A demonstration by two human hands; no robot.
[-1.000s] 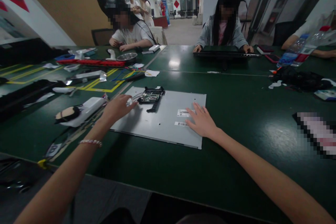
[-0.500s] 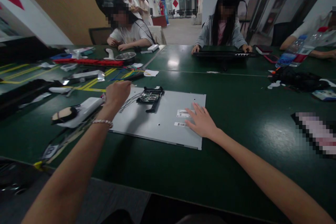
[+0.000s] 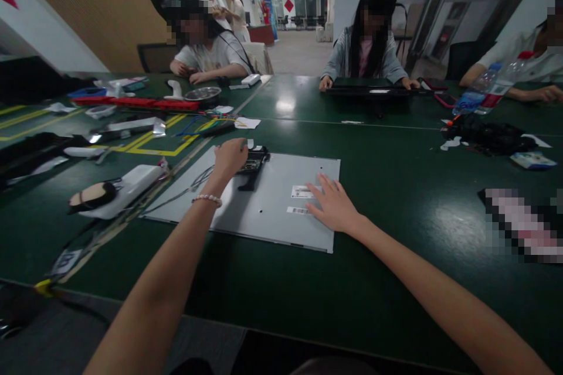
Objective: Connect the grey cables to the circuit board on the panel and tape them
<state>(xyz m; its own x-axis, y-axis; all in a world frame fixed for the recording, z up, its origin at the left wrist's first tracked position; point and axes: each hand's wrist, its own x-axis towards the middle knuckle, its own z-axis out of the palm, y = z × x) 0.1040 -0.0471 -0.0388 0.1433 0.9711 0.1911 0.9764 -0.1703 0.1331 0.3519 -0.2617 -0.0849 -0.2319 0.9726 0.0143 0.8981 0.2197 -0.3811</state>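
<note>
A flat silver-grey panel [image 3: 237,217] lies on the green table, with two white labels [image 3: 301,191] near its right side. On its upper part sits a black frame with a circuit board [image 3: 253,167], and thin grey cables [image 3: 193,183] run leftward from it. My left hand [image 3: 231,158] is over the left part of the board, its fingers curled in; whatever they hold is hidden. My right hand [image 3: 333,202] rests spread on the panel's right edge, fingers apart beside the labels.
Left of the panel are a white device with a beige and black piece [image 3: 127,187], cables, and a red strip [image 3: 136,104]. Two bottles [image 3: 501,85], a black bundle [image 3: 488,132] and a phone-like object [image 3: 523,225] lie right. People sit across the table [image 3: 440,111].
My left hand has moved right, from beside the panel's upper left edge to over the circuit board. My right hand stays on the panel. The view has shifted slightly.
</note>
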